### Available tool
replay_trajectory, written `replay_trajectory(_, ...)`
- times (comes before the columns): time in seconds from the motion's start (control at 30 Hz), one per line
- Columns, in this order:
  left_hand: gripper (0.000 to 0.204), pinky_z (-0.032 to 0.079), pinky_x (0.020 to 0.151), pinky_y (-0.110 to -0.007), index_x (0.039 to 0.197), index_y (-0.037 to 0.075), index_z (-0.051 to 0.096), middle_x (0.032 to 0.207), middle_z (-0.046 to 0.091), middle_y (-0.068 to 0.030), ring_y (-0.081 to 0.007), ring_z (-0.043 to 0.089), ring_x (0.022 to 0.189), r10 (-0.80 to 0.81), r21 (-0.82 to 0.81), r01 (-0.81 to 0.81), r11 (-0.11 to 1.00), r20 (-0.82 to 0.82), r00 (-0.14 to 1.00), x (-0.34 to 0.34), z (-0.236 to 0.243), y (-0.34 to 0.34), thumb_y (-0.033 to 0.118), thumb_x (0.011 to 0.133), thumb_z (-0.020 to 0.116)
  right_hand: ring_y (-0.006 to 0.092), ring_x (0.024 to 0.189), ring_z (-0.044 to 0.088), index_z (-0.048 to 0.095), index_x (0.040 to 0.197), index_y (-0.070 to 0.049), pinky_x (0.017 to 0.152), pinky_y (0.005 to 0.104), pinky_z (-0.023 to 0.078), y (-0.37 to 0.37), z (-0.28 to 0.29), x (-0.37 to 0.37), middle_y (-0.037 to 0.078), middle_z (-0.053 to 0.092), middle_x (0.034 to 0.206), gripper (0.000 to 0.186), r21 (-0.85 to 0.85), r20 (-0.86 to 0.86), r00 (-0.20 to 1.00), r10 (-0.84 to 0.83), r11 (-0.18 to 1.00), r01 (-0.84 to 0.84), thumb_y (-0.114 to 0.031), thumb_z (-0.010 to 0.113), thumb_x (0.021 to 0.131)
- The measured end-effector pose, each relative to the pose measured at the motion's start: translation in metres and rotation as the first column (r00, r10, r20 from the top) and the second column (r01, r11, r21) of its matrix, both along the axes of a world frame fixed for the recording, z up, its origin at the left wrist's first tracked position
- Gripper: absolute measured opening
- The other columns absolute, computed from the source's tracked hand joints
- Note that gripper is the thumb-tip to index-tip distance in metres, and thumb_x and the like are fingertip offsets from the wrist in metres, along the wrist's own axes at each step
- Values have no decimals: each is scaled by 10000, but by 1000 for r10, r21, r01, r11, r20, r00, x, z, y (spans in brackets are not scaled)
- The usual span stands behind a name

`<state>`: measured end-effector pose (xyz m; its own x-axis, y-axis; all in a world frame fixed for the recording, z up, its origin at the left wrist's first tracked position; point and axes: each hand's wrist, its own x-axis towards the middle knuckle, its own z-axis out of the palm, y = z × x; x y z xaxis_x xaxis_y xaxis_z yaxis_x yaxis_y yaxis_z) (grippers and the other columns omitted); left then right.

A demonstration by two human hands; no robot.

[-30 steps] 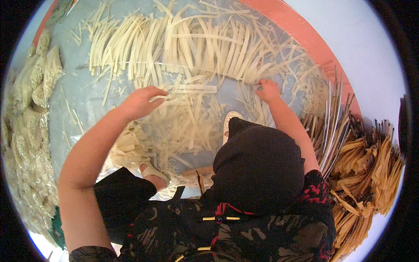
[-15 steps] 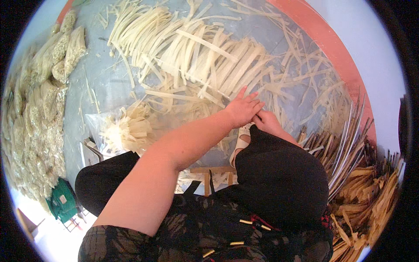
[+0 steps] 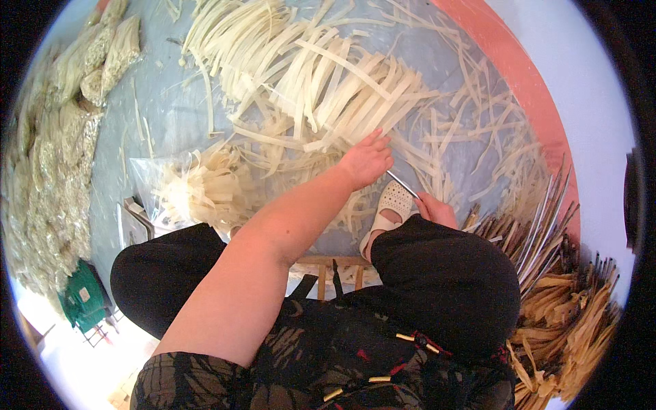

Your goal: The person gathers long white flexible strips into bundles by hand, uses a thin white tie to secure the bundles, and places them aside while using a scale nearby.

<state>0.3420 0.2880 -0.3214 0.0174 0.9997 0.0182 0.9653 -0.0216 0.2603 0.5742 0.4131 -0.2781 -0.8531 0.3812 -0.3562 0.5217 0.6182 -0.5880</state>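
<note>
My right hand (image 3: 436, 209), above my right knee, is closed round one end of a thin, shiny rod (image 3: 403, 184). Whether this is a blade or a stick I cannot make out. The rod slants up-left to the underside of my left hand (image 3: 367, 160). That hand is bent over with its fingers close together, and the palm side is hidden. Just beyond its fingertips lies a wide heap of long, flat, cream-coloured strips (image 3: 321, 75) on the grey floor sheet (image 3: 164, 102).
Clear bags of pale material (image 3: 51, 178) are piled at the left. A clear bag with strips (image 3: 198, 188) lies by my left knee. On the right are a bundle of thin sticks (image 3: 540, 225) and dry brown husks (image 3: 553, 307). A white perforated shoe (image 3: 395, 203) is below my hands.
My hands, close together before, are now apart, with the right one lower and to the right. The shiny rod between them has come into view. My left hand has shifted slightly left.
</note>
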Motion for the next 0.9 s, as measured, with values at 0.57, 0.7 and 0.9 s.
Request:
replay_trajectory(0.57, 774, 416, 987, -466, 1435, 83, 371, 1232, 541, -188, -302, 459, 1245, 644, -308, -605, 734, 31, 765, -59, 49, 32, 399, 806, 693, 346, 851, 664, 598, 1077, -84, 721, 433, 510, -25, 10, 5, 214, 650, 867, 301, -135, 97, 994, -51, 989, 64, -341, 604, 923)
replay_trajectory(0.7, 809, 471, 929, -475, 1495, 115, 267, 1215, 558, -225, -335, 516, 1187, 595, -397, -585, 707, -112, 796, -60, 37, 51, 381, 835, 651, 322, 742, 639, 587, 993, -86, 667, 404, 487, -32, 25, -7, 185, 621, 787, 272, -146, 256, 956, -141, 972, 182, -346, 607, 913)
replay_trajectory(0.9, 608, 493, 867, -453, 1484, 122, 297, 1187, 542, -203, -343, 612, 1033, 601, -439, -485, 756, 171, 781, -58, 22, 17, 141, 902, 472, 320, 662, 606, 560, 905, -108, 614, 403, 454, -39, 24, -11, 151, 598, 717, 253, -19, 289, 928, -236, 968, 252, -358, 596, 926)
